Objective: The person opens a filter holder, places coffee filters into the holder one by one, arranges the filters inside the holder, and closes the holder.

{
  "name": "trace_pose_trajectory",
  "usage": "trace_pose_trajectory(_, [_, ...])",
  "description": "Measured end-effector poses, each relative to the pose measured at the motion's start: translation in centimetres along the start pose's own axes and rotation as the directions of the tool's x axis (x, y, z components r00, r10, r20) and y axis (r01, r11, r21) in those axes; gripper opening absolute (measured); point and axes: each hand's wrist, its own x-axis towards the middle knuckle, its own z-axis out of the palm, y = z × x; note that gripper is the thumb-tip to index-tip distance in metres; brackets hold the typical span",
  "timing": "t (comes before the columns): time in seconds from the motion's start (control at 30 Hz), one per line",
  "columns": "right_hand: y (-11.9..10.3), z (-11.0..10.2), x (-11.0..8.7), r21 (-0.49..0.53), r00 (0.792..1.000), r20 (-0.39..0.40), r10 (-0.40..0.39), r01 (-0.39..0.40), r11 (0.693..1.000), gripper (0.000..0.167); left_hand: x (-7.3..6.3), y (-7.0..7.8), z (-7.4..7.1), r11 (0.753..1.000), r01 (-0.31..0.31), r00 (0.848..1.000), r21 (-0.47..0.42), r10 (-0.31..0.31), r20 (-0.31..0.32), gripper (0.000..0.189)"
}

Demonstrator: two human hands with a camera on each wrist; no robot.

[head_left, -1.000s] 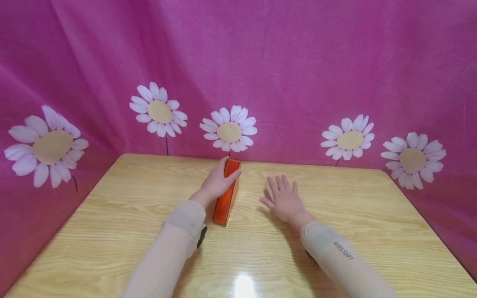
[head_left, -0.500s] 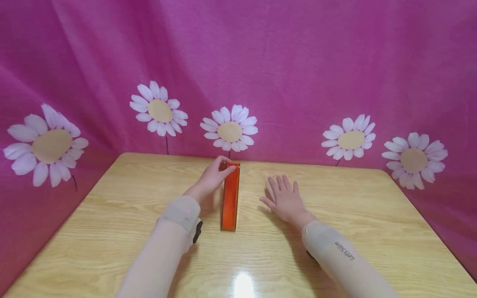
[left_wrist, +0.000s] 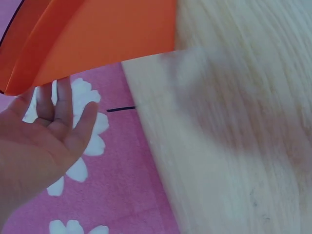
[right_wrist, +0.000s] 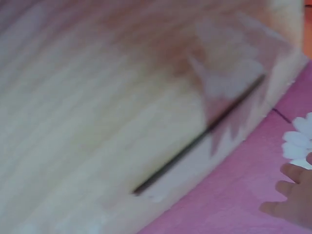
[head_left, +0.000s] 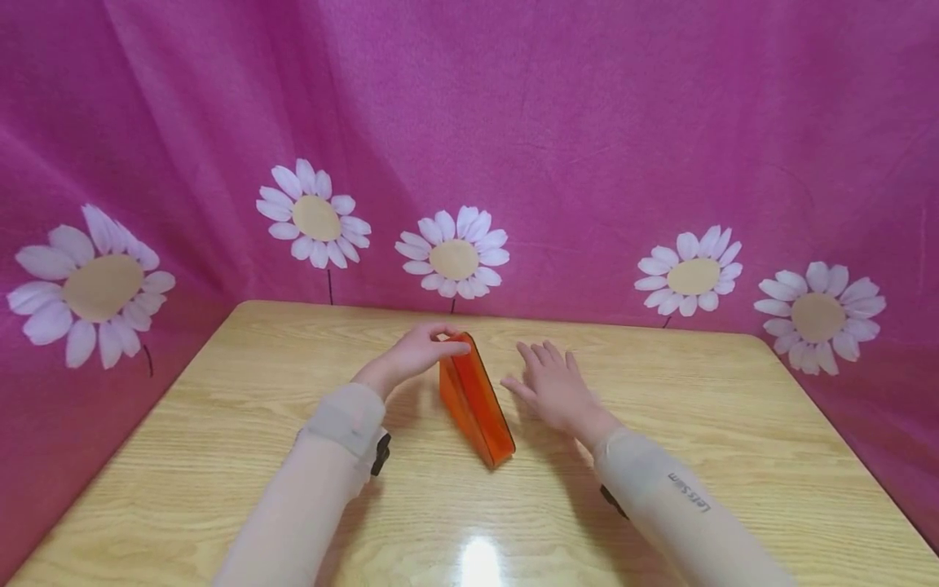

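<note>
A thin orange, box-like plastic case (head_left: pixel 477 399) with dark edging stands on its narrow side in the middle of the table, its near end angled to the right. My left hand (head_left: pixel 411 355) pinches its far upper corner, thumb on the near face. In the left wrist view the broad orange side of the case (left_wrist: pixel 112 39) hangs above the fingers of the left hand (left_wrist: pixel 39 141). To the right of the case, apart from it, my right hand (head_left: pixel 556 393) is held over the wood with fingers spread. Only the fingers of that right hand (right_wrist: pixel 295 192) show in the right wrist view.
The light wooden table (head_left: pixel 293 489) reaches back to a pink curtain (head_left: pixel 572 147) printed with large white daisies. The curtain also encloses the left and right sides. A bright light reflection lies at the table's front.
The orange case has been swung by the left hand, its near end moving right and toward me. The left hand has come slightly nearer. My right hand has shifted a little left.
</note>
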Motion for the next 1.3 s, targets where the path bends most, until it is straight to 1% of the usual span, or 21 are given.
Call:
trace_pose_trajectory(0.13, [-1.4,-1.0,0.2,0.049,0.999,0.029,-0.026,0.025,0.998,0.069,-0.4,0.5,-0.2,0.998,0.034,0.998,0.057,-0.037,0.058,0.033])
trace_pose_trajectory(0.27, [-2.5,-2.0,0.1,0.118,0.997,0.051,-0.059,0.053,0.992,0.066,-0.8,1.1,-0.1,0.993,0.037,0.995,0.11,-0.047,0.088,0.028])
trace_pose_trajectory(0.37, [-3.3,-2.3,0.0,0.129,0.994,0.069,-0.09,0.081,0.988,0.065,-1.0,1.4,0.1,0.991,0.053,0.995,0.124,-0.063,0.076,0.026])
trace_pose_trajectory(0.47, [-4.1,-2.3,-0.2,0.164,0.985,0.121,-0.124,0.103,0.981,0.065,-1.3,1.6,0.5,0.988,0.084,0.995,0.126,-0.091,0.049,0.026])
trace_pose_trajectory(0.53, [-4.4,-2.2,-0.3,0.191,0.98,0.146,-0.132,0.103,0.976,0.061,-1.6,1.6,0.7,0.988,0.101,0.994,0.121,-0.105,0.034,0.028])
trace_pose_trajectory(0.6, [-4.7,-2.1,-0.4,0.221,0.979,0.159,-0.128,0.091,0.971,0.058,-1.7,1.5,0.9,0.99,0.1,0.994,0.103,-0.104,0.035,0.029])
trace_pose_trajectory(0.7, [-4.9,-2.0,-0.6,0.206,0.983,0.146,-0.114,0.082,0.975,0.052,-1.7,0.8,1.2,0.996,0.079,0.994,0.049,-0.082,0.067,0.032])
trace_pose_trajectory(0.8, [-5.1,-2.1,-0.7,0.202,0.981,0.147,-0.125,0.094,0.975,0.051,-1.8,0.0,1.2,0.998,0.058,0.99,-0.013,-0.056,0.131,0.037])
trace_pose_trajectory(0.87, [-5.2,-2.2,-0.7,0.21,0.979,0.154,-0.134,0.1,0.973,0.051,-1.9,-0.5,1.0,0.999,0.045,0.984,-0.028,-0.039,0.174,0.04])
trace_pose_trajectory(0.93, [-5.4,-2.2,-0.7,0.229,0.977,0.162,-0.138,0.099,0.968,0.051,-2.1,-0.9,0.8,1.0,0.006,0.976,-0.019,-0.002,0.219,0.04])
trace_pose_trajectory(1.07, [-5.4,-2.2,-0.8,0.274,0.975,0.181,-0.129,0.076,0.959,0.05,-2.1,-1.8,0.4,0.993,-0.096,0.958,0.062,0.075,0.276,0.037])
trace_pose_trajectory(1.1, [-5.4,-2.2,-0.8,0.276,0.974,0.185,-0.131,0.076,0.958,0.05,-2.1,-2.0,0.3,0.99,-0.115,0.956,0.082,0.088,0.281,0.037])
trace_pose_trajectory(1.17, [-5.3,-2.2,-0.7,0.276,0.971,0.197,-0.134,0.076,0.958,0.051,-2.2,-2.2,0.3,0.983,-0.14,0.956,0.122,0.102,0.277,0.035])
trace_pose_trajectory(1.23, [-5.2,-2.3,-0.7,0.269,0.967,0.209,-0.148,0.089,0.959,0.052,-2.2,-2.4,0.4,0.978,-0.156,0.956,0.137,0.115,0.269,0.032])
trace_pose_trajectory(1.3, [-5.3,-2.5,-0.8,0.261,0.963,0.213,-0.166,0.108,0.959,0.056,-2.4,-2.6,0.5,0.978,-0.159,0.957,0.137,0.119,0.264,0.031])
